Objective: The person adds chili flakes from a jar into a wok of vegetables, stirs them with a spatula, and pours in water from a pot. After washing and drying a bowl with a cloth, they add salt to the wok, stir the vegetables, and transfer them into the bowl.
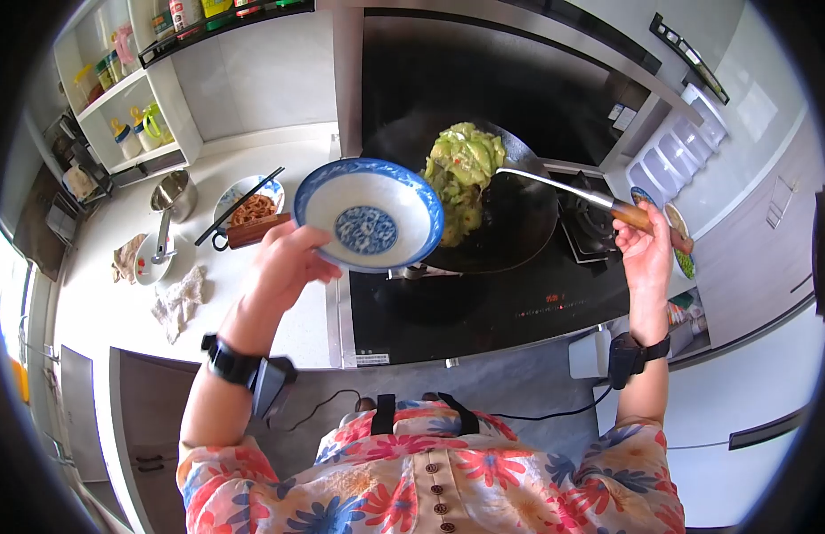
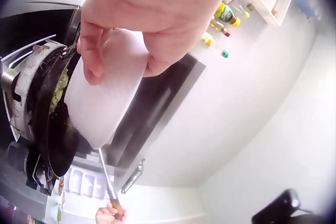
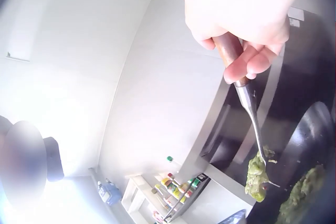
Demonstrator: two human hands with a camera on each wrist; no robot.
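Note:
My left hand (image 1: 288, 258) grips the rim of a blue-and-white bowl (image 1: 412, 233). The bowl's inside is bare, and it overlaps the wok's left side in the head view. In the left wrist view its white outside (image 2: 107, 90) shows below my fingers. My right hand (image 1: 642, 254) holds a wok spatula (image 1: 555, 183) by its wooden handle. Cooked green vegetables (image 1: 470, 147) are heaped on its head, hiding it, above the black wok (image 1: 519, 236). More greens (image 3: 302, 195) lie in the wok, seen in the right wrist view.
Left of the stove, black chopsticks (image 1: 240, 206) lie across a plate of brown food (image 1: 255, 210). A brown handle (image 1: 256, 231) with a ring extends beside it. A metal pot (image 1: 173, 193), small dish (image 1: 154, 258) and cloth (image 1: 179, 303) sit farther left. Chopped greens (image 1: 686, 262) are at right.

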